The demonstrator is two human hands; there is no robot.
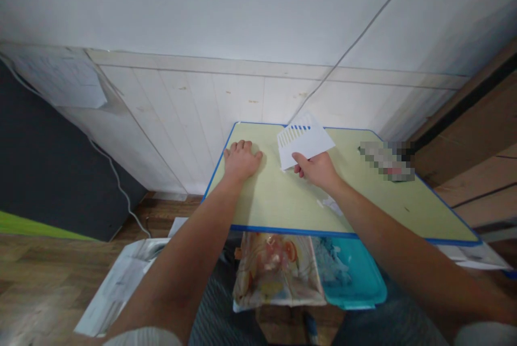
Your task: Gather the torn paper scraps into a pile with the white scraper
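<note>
My right hand (317,170) pinches the lower edge of a white sheet of paper or card (306,147), thumb on top. A row of slots is cut along the sheet's upper left part, and it is held tilted just above the table. Flat on the yellow tabletop (278,200), towards its left edge, rests my left hand (242,159) with fingers spread and nothing in it. Small white paper scraps (332,206) lie under and beside my right forearm.
The table has a blue rim and stands against a white wall (242,93). A blurred-out object (388,162) lies at its right. Below the front edge are a patterned plastic bag (278,270) and a teal tray (359,276). A grey cable (359,39) runs down the wall.
</note>
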